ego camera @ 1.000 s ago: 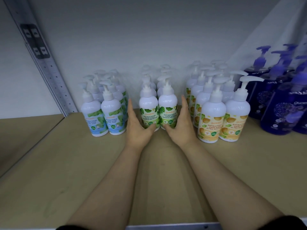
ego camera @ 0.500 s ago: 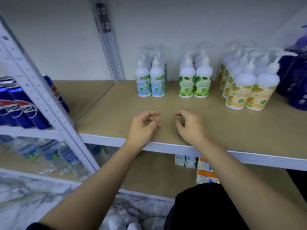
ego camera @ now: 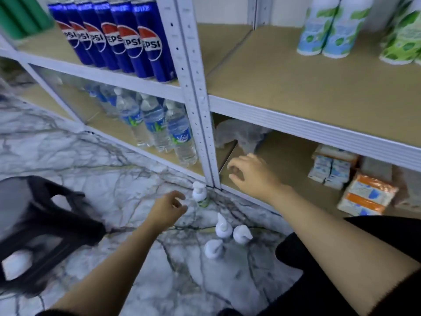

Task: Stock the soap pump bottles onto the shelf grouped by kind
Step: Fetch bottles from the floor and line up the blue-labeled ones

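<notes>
Several white soap pump bottles stand on the marble floor by the shelf post: one with a green label (ego camera: 200,194) and three more (ego camera: 224,234) nearer to me. My left hand (ego camera: 167,209) hovers just left of the green-label bottle, fingers loosely curled, holding nothing. Further right, in front of the lower shelf, my right hand (ego camera: 250,175) is also empty with its fingers loosely bent. On the upper shelf board (ego camera: 296,87) stand blue-label soap bottles (ego camera: 328,30) and green-label soap bottles (ego camera: 403,39), grouped by kind.
Blue cola cans (ego camera: 118,39) and water bottles (ego camera: 159,126) fill the left shelf bay. A white metal upright (ego camera: 193,92) divides the bays. Tissue packs (ego camera: 330,169) and orange packets (ego camera: 366,195) lie on the lower shelf. A black basket (ego camera: 45,231) sits on the floor at left.
My view has dropped from the upper shelf to the floor. Both hands left the shelved green-label bottles and came down, the left toward the bottles on the floor.
</notes>
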